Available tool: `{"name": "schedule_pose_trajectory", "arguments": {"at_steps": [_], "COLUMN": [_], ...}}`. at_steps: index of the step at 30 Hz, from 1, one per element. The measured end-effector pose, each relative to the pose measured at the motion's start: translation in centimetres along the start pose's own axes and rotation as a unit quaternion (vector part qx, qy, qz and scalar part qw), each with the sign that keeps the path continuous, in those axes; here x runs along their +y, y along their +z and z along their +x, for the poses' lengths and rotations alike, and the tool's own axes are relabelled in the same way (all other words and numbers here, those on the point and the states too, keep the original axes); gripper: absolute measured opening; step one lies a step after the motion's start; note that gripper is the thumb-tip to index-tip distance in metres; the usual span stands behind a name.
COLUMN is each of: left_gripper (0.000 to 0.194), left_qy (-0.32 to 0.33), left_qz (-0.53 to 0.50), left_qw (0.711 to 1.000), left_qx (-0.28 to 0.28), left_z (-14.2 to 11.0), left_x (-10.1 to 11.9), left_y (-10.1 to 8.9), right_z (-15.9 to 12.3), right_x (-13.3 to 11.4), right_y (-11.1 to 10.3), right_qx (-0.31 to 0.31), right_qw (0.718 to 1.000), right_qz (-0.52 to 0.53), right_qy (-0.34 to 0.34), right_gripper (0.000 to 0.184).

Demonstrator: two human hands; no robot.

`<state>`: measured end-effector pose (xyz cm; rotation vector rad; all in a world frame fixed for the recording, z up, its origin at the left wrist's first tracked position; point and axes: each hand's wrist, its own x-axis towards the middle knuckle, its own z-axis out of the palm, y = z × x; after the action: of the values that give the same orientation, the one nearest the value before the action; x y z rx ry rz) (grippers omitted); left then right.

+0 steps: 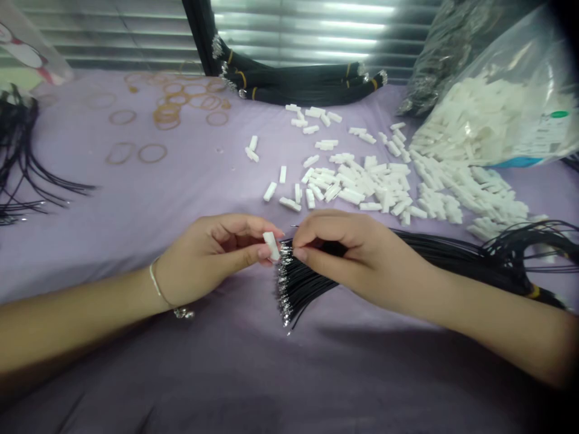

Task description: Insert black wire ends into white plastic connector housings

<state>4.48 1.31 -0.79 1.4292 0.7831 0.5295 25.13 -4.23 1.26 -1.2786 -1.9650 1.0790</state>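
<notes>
My left hand pinches a small white plastic connector between thumb and fingers. Right beside it, my right hand is closed on a black wire with a metal tip, held at the connector's end. Under my right hand lies a bundle of black wires with silver terminals, fanned out on the purple cloth and trailing off to the right. A thin bracelet circles my left wrist.
A heap of loose white connectors lies behind my hands. A clear bag of more connectors sits at the back right. Bundled black cables lie at the back, rubber bands at the back left, loose black wires at the left edge.
</notes>
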Motion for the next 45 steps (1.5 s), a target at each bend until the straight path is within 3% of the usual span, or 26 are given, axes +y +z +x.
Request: {"name": "schedule_pose_trajectory", "arguments": {"at_steps": [5, 10, 45], "left_gripper": [0.014, 0.013, 0.013], "left_qy": [-0.011, -0.022, -0.024], "left_qz": [-0.014, -0.014, -0.022], "left_qw": [1.0, 1.0, 0.999], "left_qx": [0.002, 0.004, -0.01], "left_z": [0.02, 0.09, 0.1], "left_x": [0.3, 0.34, 0.04], "left_y": [0.13, 0.08, 0.05], "right_z": [0.12, 0.0, -0.12], "right_x": [0.13, -0.06, -0.04], "right_y": [0.12, 0.25, 0.81], "right_qx": [-0.02, -0.031, 0.005], "right_qw": [0.997, 0.997, 0.998], "right_qz": [0.027, -0.008, 0.002], "right_qy": [0.065, 0.065, 0.062], "right_gripper": [0.012, 0.013, 0.013]}}
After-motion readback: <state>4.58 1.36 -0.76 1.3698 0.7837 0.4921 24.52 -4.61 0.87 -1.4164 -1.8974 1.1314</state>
